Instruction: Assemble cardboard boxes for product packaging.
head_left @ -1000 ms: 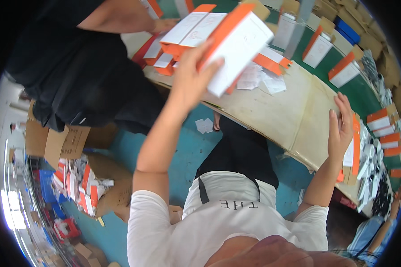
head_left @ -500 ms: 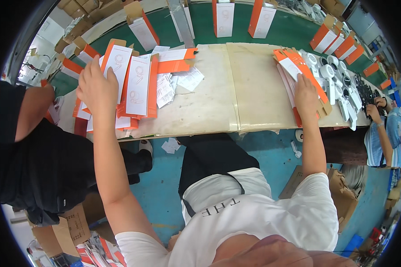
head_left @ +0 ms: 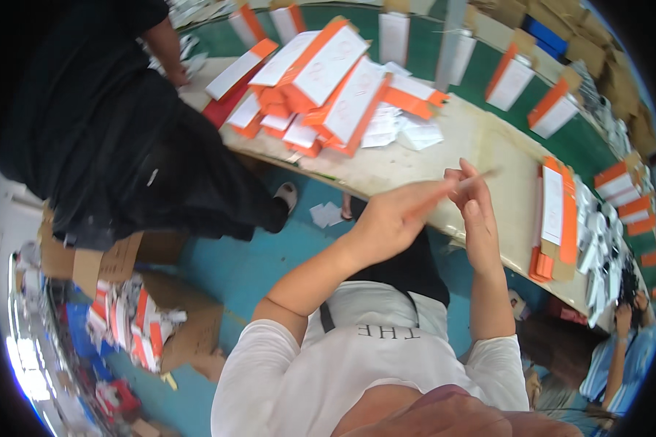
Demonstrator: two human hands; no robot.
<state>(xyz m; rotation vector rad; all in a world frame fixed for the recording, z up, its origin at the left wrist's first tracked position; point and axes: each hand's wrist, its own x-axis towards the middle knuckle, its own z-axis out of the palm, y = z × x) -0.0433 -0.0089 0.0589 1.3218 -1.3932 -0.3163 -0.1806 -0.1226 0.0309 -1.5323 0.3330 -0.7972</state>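
Note:
My left hand (head_left: 390, 218) and my right hand (head_left: 476, 200) meet in front of my chest, just off the near edge of the pale wooden table (head_left: 481, 146). A thin, blurred orange and tan strip (head_left: 488, 175) runs across both hands, and the fingers of each close on it. What kind of thing it is cannot be made out. A loose pile of flat orange and white boxes (head_left: 328, 80) lies on the table to the far left. A neat stack of the same boxes (head_left: 554, 218) lies to the right of my right hand.
A person in black (head_left: 116, 124) stands at the table's left end. More orange and white boxes (head_left: 554, 109) stand upright on the green surface behind. An open carton of packs (head_left: 149, 328) sits on the blue floor. Another person's arm (head_left: 619, 349) shows at lower right.
Both hands have left the boxes on the table and come together at my chest around the thin strip. The view has swung, so the box pile now lies further left.

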